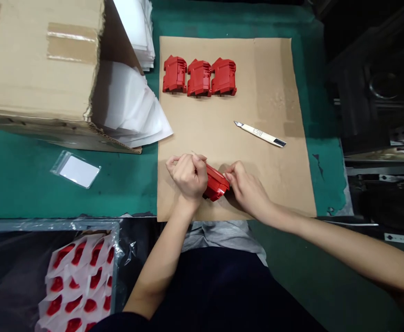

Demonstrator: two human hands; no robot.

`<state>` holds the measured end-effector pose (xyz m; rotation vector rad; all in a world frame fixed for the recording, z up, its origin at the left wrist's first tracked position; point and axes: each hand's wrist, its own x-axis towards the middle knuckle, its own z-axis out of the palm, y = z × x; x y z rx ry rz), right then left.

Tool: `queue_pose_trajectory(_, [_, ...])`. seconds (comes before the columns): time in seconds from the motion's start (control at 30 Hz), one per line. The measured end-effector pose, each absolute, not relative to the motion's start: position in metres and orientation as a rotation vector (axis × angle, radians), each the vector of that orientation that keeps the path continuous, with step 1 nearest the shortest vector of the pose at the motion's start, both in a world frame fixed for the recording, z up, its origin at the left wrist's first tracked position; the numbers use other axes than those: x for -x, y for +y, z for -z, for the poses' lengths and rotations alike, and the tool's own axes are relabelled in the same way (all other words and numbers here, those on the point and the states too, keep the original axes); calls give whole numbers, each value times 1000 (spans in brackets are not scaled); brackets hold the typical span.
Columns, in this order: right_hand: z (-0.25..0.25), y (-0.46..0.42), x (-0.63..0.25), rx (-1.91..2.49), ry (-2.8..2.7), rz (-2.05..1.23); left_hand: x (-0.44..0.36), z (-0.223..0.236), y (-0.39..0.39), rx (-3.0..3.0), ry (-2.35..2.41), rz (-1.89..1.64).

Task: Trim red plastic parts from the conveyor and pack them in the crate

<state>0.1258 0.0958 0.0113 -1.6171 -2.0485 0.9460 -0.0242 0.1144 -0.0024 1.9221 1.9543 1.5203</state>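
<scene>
A red plastic part (216, 182) is held low over the near edge of a brown cardboard sheet (267, 180). My left hand (190, 175) wraps around its left end, hiding that side. At the part's right end, my right hand (243, 186) has its thumb and forefinger pinched together against the edge; whether something small sits between them I cannot make out. Three similar red parts, the left one (175, 74), the middle one (199, 78) and the right one (224, 77), lie in a row at the sheet's far left. A pale-handled craft knife (260, 134) rests beyond my right hand.
A large cardboard box (39, 60) on its side at left holds white sheets (136, 106). More white sheets (138, 32) are stacked behind it. A small clear bag (76, 169) lies on the green table (126, 184). Below left, a crate (117, 249) contains red parts in white wrapping.
</scene>
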Motion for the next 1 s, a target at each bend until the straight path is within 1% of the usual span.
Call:
queue_pose_trajectory(0.17, [-4,98,-124,1669,-1995,-839,25,3,114,-1931,1930,-1538])
queue_pose_trajectory(0.3, [-9,102,-125,1587,-2170,-837,27,4,115,-1960,1941,-1551])
queue_pose_trajectory(0.5, [-24,89,-129,1346,-2287,-521,27,8,115,-1981,1940,-1555])
queue_pose_trajectory(0.63, [-21,90,-129,1255,-2344,-416,26,10,114,-1963,1957,-1530])
queue_pose_trajectory(0.8, [-20,96,-129,1212,-2342,-461,25,9,114,-1948,1976,-1517])
queue_pose_trajectory(1.0, [-15,95,-132,1315,-2337,-672,24,9,113,-1921,1982,-1498])
